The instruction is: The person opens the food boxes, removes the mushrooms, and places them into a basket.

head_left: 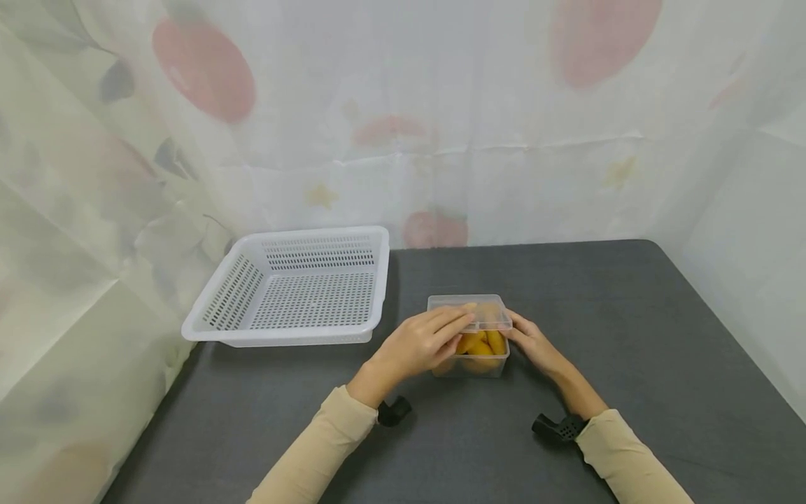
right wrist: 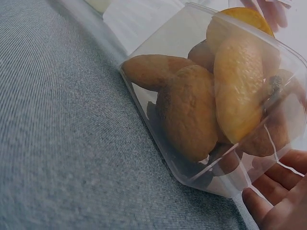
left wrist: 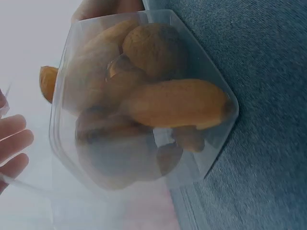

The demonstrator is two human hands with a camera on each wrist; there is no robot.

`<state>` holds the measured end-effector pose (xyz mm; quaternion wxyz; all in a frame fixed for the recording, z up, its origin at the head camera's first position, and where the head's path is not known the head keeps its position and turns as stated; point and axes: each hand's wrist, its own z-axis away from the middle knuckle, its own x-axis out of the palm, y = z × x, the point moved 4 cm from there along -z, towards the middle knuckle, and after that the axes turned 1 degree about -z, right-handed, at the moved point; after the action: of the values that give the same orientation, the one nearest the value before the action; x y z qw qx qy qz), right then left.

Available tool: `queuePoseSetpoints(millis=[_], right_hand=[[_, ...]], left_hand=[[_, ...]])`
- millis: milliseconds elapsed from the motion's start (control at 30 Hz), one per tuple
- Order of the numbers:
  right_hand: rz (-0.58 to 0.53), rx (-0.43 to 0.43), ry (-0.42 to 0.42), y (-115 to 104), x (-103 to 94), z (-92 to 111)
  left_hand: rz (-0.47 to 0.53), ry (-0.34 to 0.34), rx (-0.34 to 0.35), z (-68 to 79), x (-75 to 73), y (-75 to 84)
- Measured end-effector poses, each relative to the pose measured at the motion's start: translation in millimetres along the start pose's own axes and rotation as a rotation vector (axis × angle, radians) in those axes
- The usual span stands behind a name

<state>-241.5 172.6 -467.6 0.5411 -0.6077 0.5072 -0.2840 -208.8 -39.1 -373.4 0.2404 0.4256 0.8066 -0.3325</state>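
A clear plastic box (head_left: 469, 365) stands on the dark table, filled with several rounded and long yellow-orange pieces (right wrist: 237, 91); they look like fruit, but their exact kind is unclear. Above it the clear lid (head_left: 488, 323) sits raised and tilted, with a gap at the front where the pieces show. My left hand (head_left: 418, 343) pinches the lid at its left front, fingers on top. At the box's right side, my right hand (head_left: 535, 348) holds the wall near the lid's edge; in the right wrist view its thumb and fingers (right wrist: 259, 205) lie around a corner.
A white perforated plastic basket (head_left: 378, 308) sits at the back left of the dark grey table (head_left: 630, 336), with nothing in it. Patterned curtains (head_left: 491, 175) hang close behind the table and along its left side; a pale one is on the right.
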Motion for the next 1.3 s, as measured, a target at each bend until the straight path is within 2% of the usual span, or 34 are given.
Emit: queuePoseSetpoints(millis=[267, 500, 667, 900, 1300], right_hand=[[-0.059, -0.017, -0.020, -1.5, 0.9, -0.4], [-0.063, -0.038, -0.027, 1.2, -0.5, -1.4], [-0.088, -0.042, -0.035, 0.1, -0.9, -1.9], [-0.155, -0.016, -0.053, -2.3, 0.8, -2.0], [-0.187, 0.042, -0.047, 1.7, 2.4, -1.3]], left_hand=[[0.028, 0.043, 0.000, 10.1, -15.2, -5.6], [-0.047, 0.082, 0.050, 19.5, -32.0, -5.4], [-0.047, 0.099, 0.070, 24.5, -39.0, -1.9], [-0.069, 0.092, 0.090, 31.4, -41.0, 4.6], [-0.077, 0.057, 0.068, 37.3, -35.6, 4.9]])
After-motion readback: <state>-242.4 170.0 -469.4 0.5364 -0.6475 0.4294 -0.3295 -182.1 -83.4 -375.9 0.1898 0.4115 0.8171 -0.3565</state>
